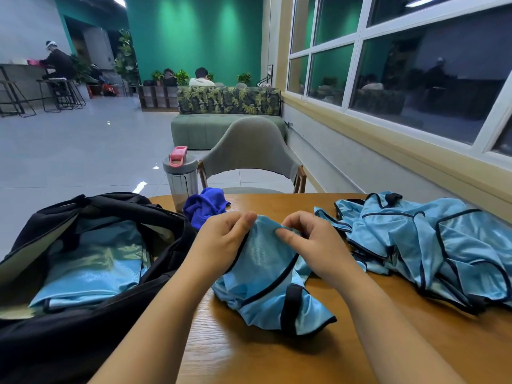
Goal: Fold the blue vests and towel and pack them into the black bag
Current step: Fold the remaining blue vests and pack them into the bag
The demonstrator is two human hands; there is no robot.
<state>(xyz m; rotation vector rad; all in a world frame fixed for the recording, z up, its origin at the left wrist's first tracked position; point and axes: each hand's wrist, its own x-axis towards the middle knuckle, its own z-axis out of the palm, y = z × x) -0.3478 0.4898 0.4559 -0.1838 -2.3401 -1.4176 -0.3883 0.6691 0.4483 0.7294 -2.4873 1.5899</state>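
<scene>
L hand (221,239) & R hand (310,245) both pinching top edge of blue vest (266,281), vest hanging btwn them onto table (360,328)

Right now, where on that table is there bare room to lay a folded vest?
Bare wood shows at the near edge of the table, between the forearms, and at the far edge between the dark blue towel and the vest pile. The left is crowded by the black bag, the middle by the held vest.
</scene>
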